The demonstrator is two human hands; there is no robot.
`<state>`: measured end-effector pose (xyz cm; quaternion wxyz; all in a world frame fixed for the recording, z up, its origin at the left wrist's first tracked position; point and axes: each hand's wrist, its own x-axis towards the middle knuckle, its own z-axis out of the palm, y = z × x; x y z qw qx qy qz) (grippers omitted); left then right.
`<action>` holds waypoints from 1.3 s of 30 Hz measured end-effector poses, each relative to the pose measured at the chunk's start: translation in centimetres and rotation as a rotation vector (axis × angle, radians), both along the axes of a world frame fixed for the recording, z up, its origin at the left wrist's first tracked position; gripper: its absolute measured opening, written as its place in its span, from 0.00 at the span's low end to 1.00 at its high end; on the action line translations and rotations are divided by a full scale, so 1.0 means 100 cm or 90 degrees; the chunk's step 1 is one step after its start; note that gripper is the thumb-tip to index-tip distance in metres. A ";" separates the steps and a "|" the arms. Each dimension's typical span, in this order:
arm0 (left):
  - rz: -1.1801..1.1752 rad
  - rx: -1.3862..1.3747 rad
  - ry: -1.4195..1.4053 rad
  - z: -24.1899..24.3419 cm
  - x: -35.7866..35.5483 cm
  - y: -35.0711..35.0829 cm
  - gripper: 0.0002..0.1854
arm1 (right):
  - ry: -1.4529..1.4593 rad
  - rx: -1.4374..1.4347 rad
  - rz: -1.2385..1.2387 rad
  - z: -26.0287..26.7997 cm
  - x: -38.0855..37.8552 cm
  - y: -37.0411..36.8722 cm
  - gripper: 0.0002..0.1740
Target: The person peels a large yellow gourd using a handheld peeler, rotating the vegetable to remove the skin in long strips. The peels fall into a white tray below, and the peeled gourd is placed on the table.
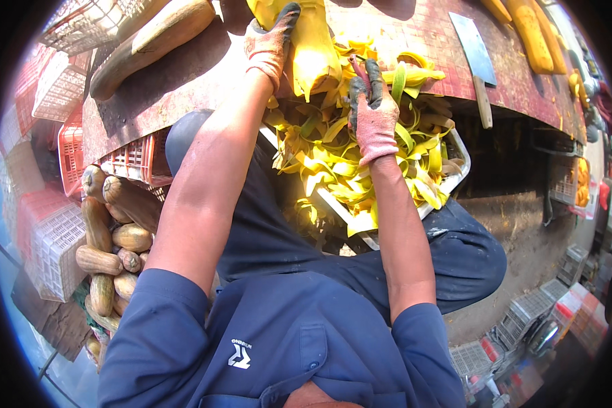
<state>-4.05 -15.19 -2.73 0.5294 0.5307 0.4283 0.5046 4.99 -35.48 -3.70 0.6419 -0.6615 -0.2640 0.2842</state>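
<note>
My left hand (268, 48), in a pink glove with dark fingertips, holds a peeled yellow squash (313, 56) against the table's near edge. The top of that squash runs out of view. My right hand (376, 115), gloved the same way, grips a red-handled peeler (359, 71); its blade is hard to make out. Below both hands, a heap of yellow and green peel strips (336, 163) fills a white crate (461, 153) between my knees. Some strips also lie on the table beside the squash.
An unpeeled squash (153, 46) lies on the table (158, 94) at left. A cleaver (473, 51) overhangs the edge at right, near peeled squashes (530, 35). Whole squashes (132, 237) are piled by my left side. Plastic crates (56, 245) stand farther left.
</note>
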 end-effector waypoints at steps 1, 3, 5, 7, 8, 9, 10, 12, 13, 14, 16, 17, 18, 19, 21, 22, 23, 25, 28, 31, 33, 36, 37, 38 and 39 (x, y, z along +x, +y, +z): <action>0.012 0.012 -0.010 -0.003 -0.001 0.003 0.31 | 0.059 -0.032 0.005 0.004 0.001 0.005 0.29; 0.005 -0.009 -0.096 -0.011 0.001 0.005 0.27 | 0.022 -0.099 0.013 0.009 0.001 0.015 0.29; 0.007 -0.048 -0.107 -0.017 0.003 0.005 0.27 | -0.081 -0.114 0.006 0.007 0.001 0.022 0.29; 0.019 -0.043 -0.120 -0.021 0.006 0.006 0.27 | -0.036 -0.119 0.001 0.002 0.002 0.023 0.28; 0.068 -0.070 -0.107 -0.023 0.009 0.003 0.27 | 0.022 -0.128 0.007 0.000 0.003 0.024 0.27; 0.062 -0.079 -0.131 -0.024 0.011 0.003 0.28 | -0.048 -0.118 0.001 -0.002 0.003 0.023 0.27; 0.052 -0.095 -0.157 -0.024 0.012 0.002 0.29 | -0.111 -0.095 -0.007 -0.002 0.005 0.023 0.27; 0.068 -0.077 -0.107 -0.023 0.013 0.001 0.29 | -0.144 -0.110 0.002 0.001 0.008 0.023 0.27; 0.074 -0.094 -0.080 -0.022 0.013 0.001 0.30 | -0.150 -0.122 0.011 0.004 0.010 0.022 0.27; 0.073 -0.070 -0.060 -0.021 0.012 -0.001 0.30 | -0.157 -0.135 0.021 0.009 0.011 0.022 0.27; 0.067 -0.058 -0.023 -0.018 0.009 -0.004 0.30 | -0.106 -0.193 0.065 0.022 0.018 0.022 0.27; 0.075 -0.056 0.060 -0.016 0.008 -0.006 0.36 | -0.113 -0.187 0.085 0.028 0.022 0.023 0.27; 0.079 -0.063 0.077 -0.015 0.008 -0.006 0.39 | -0.110 -0.191 0.108 0.035 0.026 0.024 0.26; 0.082 -0.070 0.092 -0.014 0.008 -0.008 0.41 | -0.114 -0.196 0.129 0.041 0.031 0.026 0.26; 0.069 -0.072 0.149 -0.013 0.007 -0.010 0.48 | -0.137 -0.206 0.170 0.050 0.041 0.031 0.25; 0.068 -0.068 0.153 -0.012 0.008 -0.010 0.47 | -0.189 -0.162 0.174 0.053 0.044 0.038 0.25; 0.068 -0.063 0.158 -0.012 0.007 -0.010 0.47 | -0.238 -0.131 0.184 0.055 0.048 0.047 0.24; 0.077 -0.064 0.193 -0.012 0.006 -0.009 0.46 | -0.319 -0.104 0.195 0.060 0.055 0.065 0.24; 0.095 -0.073 0.228 -0.012 0.005 -0.009 0.45 | -0.449 -0.147 0.205 0.065 0.054 0.090 0.24; 0.076 -0.088 0.156 -0.013 0.004 -0.011 0.44 | -0.520 -0.213 0.255 0.073 0.048 0.099 0.25; 0.098 -0.073 0.196 -0.015 0.004 -0.012 0.44 | -0.523 -0.269 0.300 0.078 0.046 0.092 0.24; 0.093 -0.049 0.218 -0.019 0.004 -0.011 0.44 | -0.503 -0.324 0.375 0.088 0.055 0.069 0.24; 0.091 -0.041 0.194 -0.020 0.005 -0.010 0.44 | -0.504 -0.301 0.387 0.090 0.056 0.061 0.24; 0.089 -0.035 0.172 -0.021 0.006 -0.008 0.44 | -0.495 -0.308 0.398 0.093 0.057 0.052 0.24; 0.092 -0.053 0.202 -0.022 0.006 -0.007 0.44 | -0.382 -0.339 0.441 0.100 0.062 0.048 0.24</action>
